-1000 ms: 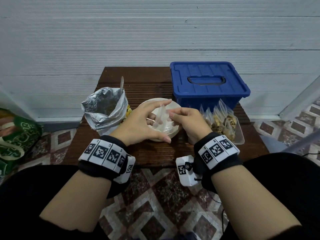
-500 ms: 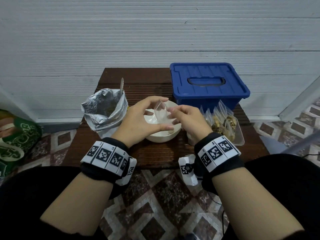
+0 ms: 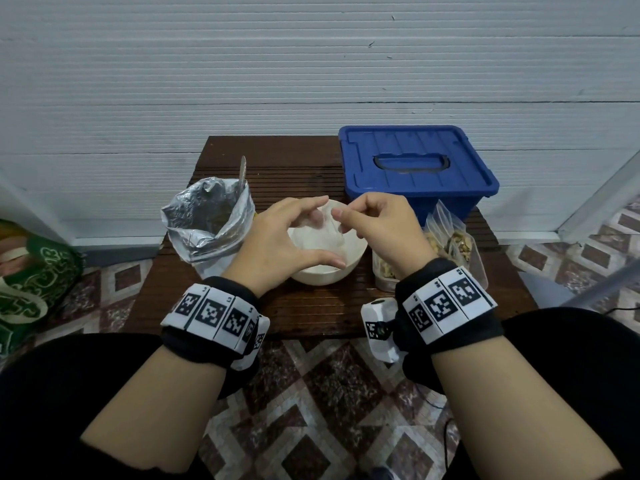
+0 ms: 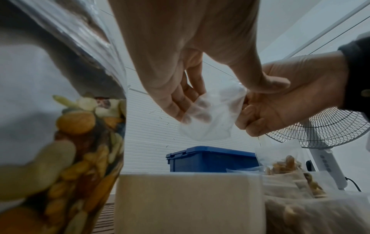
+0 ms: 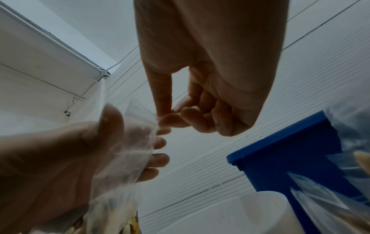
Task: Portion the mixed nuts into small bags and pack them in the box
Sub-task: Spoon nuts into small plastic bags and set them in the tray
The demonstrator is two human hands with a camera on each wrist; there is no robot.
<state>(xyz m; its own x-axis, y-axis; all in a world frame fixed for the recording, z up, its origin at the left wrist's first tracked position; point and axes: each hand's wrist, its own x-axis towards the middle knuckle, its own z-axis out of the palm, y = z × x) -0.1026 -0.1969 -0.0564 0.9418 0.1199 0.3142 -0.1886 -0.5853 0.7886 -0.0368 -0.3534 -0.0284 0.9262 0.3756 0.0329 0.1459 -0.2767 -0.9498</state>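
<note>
Far left on the floor I see a green printed bag [image 3: 33, 271]. On the desk [image 3: 304, 313], left side, stands the open foil bag of mixed nuts [image 3: 207, 226], upright, with a spoon handle [image 3: 242, 169] sticking out of its mouth; through the left wrist view the nuts [image 4: 80, 152] show through a clear panel of that bag.

My left hand [image 3: 277, 240] is over the white bowl [image 3: 329, 268], thumb low and fingers spread above. Its fingers [image 4: 178, 101] lie behind one wall of a small clear bag [image 3: 327, 226], thumb on the other side, so it holds that bag loosely. The small clear bag is empty as far as I can tell and is held above the bowl, between both hands.

My right hand [image 3: 381, 230] pinches the bag's right edge between thumb and forefinger, the other fingers curled in; the right wrist view shows the pinch plainly [image 5: 170, 117].

Just right of the bowl, filled small bags of nuts [image 3: 450, 244] stand in a clear container [image 3: 478, 268]. Behind them, at the desk's far right, sits the blue box [image 3: 415, 168], lid on. In the left wrist view a standing fan [image 4: 324, 129] shows at far right.
</note>
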